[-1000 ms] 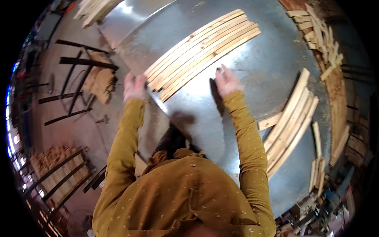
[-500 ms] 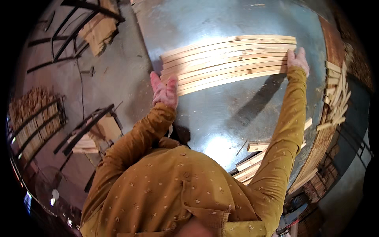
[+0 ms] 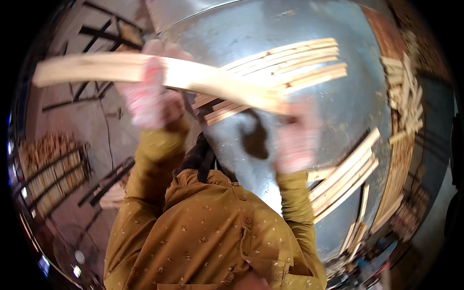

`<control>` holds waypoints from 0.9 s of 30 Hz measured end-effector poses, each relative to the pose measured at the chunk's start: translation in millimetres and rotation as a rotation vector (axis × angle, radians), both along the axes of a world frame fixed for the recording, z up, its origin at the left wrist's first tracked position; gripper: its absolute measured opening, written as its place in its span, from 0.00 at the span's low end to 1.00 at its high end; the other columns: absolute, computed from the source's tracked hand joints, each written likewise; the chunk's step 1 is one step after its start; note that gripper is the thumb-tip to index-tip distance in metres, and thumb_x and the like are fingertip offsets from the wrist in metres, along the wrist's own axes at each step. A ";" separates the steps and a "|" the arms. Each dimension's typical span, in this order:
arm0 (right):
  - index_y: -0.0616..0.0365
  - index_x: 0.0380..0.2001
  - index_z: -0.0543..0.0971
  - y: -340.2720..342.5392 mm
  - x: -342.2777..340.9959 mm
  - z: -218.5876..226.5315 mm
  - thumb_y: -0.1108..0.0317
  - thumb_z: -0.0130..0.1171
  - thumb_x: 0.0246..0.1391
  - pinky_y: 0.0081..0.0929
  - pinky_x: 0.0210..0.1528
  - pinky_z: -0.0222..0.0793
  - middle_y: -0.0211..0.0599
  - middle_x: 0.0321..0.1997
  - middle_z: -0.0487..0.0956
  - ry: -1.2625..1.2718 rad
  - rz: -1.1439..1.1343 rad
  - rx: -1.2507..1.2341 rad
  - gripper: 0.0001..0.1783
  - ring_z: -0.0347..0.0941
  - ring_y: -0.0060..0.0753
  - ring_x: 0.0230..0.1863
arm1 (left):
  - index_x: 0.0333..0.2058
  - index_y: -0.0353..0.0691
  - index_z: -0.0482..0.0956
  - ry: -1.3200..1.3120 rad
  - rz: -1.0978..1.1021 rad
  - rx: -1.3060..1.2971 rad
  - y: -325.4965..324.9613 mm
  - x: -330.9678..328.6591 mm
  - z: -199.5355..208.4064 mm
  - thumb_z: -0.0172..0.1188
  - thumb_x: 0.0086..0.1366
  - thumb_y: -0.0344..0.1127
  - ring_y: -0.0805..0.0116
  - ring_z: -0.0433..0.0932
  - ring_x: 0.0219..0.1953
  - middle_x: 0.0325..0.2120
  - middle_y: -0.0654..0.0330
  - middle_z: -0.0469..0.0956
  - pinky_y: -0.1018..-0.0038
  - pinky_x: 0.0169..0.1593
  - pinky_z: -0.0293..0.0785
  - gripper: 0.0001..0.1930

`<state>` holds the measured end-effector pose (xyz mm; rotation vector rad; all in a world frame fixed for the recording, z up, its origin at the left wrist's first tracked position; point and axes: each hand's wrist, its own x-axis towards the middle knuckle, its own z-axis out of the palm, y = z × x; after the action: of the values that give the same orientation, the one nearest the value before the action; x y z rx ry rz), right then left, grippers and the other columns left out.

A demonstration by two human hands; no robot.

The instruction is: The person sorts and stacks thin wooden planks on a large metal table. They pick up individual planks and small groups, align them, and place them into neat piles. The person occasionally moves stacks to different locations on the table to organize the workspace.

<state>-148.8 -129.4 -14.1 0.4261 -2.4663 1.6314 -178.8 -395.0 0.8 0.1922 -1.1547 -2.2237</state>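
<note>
My left hand [image 3: 150, 99] grips a wood slat [image 3: 159, 77] above the tabletop [image 3: 309, 111]; my blurred right hand [image 3: 295, 137] reaches its far end, grip unclear.

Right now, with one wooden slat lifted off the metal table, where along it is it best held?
Near both ends, from the underside. The slat is long, thin and level, so the left hand and the blurred right hand, set far apart, should keep it from tipping.
</note>
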 end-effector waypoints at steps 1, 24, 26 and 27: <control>0.59 0.63 0.69 -12.2 20.2 -0.9 0.59 0.68 0.51 0.44 0.63 0.66 0.47 0.59 0.73 0.023 0.098 0.061 0.37 0.70 0.47 0.60 | 0.55 0.42 0.68 0.012 -0.055 -0.066 8.7 -18.9 -4.2 0.62 0.63 0.31 0.55 0.79 0.38 0.39 0.49 0.77 0.59 0.40 0.78 0.22; 0.62 0.57 0.72 212.0 214.9 -73.9 0.61 0.59 0.55 0.33 0.52 0.73 0.44 0.49 0.81 -0.907 -0.934 0.150 0.28 0.78 0.40 0.48 | 0.59 0.40 0.70 -0.497 -1.423 -0.493 161.2 20.8 -135.9 0.62 0.64 0.43 0.67 0.76 0.35 0.37 0.56 0.76 0.72 0.44 0.77 0.26; 0.62 0.56 0.75 198.1 235.7 -102.2 0.64 0.60 0.56 0.27 0.51 0.72 0.39 0.50 0.80 -0.587 -0.786 -0.623 0.25 0.77 0.32 0.47 | 0.57 0.35 0.69 -0.814 -1.493 -0.477 257.7 95.2 -93.9 0.55 0.67 0.52 0.64 0.78 0.42 0.45 0.50 0.77 0.65 0.46 0.78 0.29; 0.62 0.57 0.75 188.3 236.0 -96.0 0.68 0.61 0.57 0.20 0.49 0.70 0.33 0.49 0.80 -0.594 -0.672 -0.778 0.24 0.74 0.23 0.46 | 0.54 0.33 0.70 -0.979 -1.705 -0.193 284.4 112.6 -102.5 0.52 0.69 0.51 0.61 0.78 0.46 0.49 0.47 0.76 0.64 0.49 0.77 0.26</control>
<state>87.2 58.9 -110.1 -0.9800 -1.6648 2.3294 -66.2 -110.5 -101.7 0.2701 -2.7555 -3.4919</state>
